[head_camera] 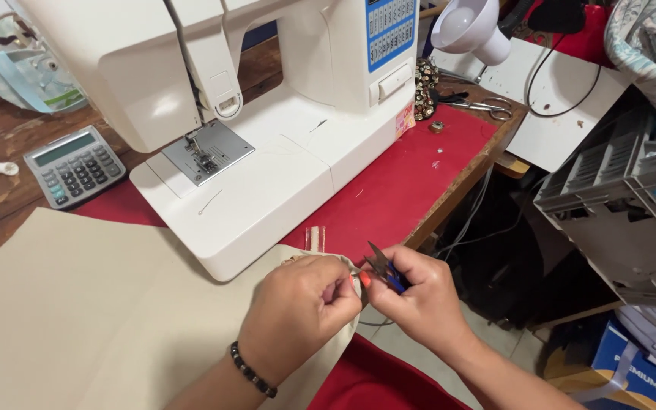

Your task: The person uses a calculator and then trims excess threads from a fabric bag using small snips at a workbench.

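The counter in front of you is worn brown wood, with a smooth red cloth spread over its right part. On that cloth sits the sewing machine, a bulky white body of glossy plastic with rounded corners and a square metal needle plate under its arm. Across the lower left lies your beige fabric, a broad flat sheet of plain matte weave; its near corner runs up under your hands at the counter's front edge.

Behind the machine's left side lies a grey calculator, a slanted rectangle with rows of small keys. At the far right end of the red cloth lie steel scissors with looped handles, near a white cone-shaped lamp shade.

Your left hand, a dark beaded bracelet on its wrist, has its grip pinched tight on the bunched corner of the beige fabric, fingertips pressed together. Your right hand just beside it holds small thread snips, its grip closed around the blue handle, the short dark pointed blades angled up and left, close by the pinched corner.
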